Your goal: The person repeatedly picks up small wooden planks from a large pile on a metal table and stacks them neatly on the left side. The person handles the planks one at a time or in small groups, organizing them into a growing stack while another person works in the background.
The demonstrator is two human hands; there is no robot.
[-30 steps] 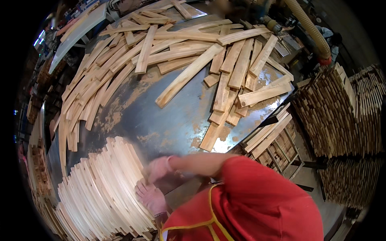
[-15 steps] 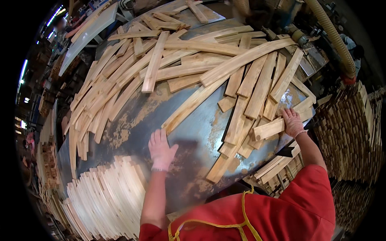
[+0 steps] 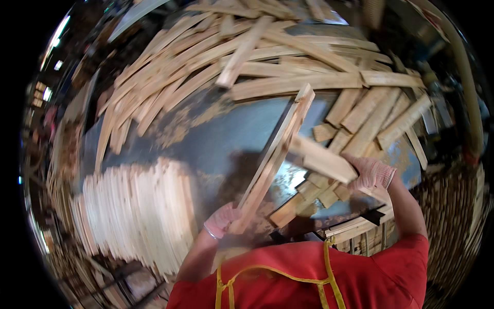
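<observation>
My left hand (image 3: 222,220), in a pale pink glove, grips the near end of a long wooden board (image 3: 275,157). That board is raised off the table and tilted, its far end up toward the middle of the view. A shorter, wider wooden plank (image 3: 325,161) is in my right hand (image 3: 366,171), gloved too, with its near end at my fingers. The plank's other end passes behind the long board and is slightly blurred. Beneath and beyond it lie several short planks (image 3: 368,116) in a loose heap on the metal tabletop (image 3: 216,149).
Many loose boards (image 3: 195,56) lie jumbled across the table's far side. Pale strips stand in a neat row (image 3: 136,213) at the near left. Stacked lumber (image 3: 453,216) rises at the right, and a ribbed hose (image 3: 465,77) hangs at the far right. Sawdust patches the tabletop.
My left hand has taken hold of the long board, lifted it and drawn it back toward me. My right hand has raised the shorter plank off the heap. The view has shifted.
</observation>
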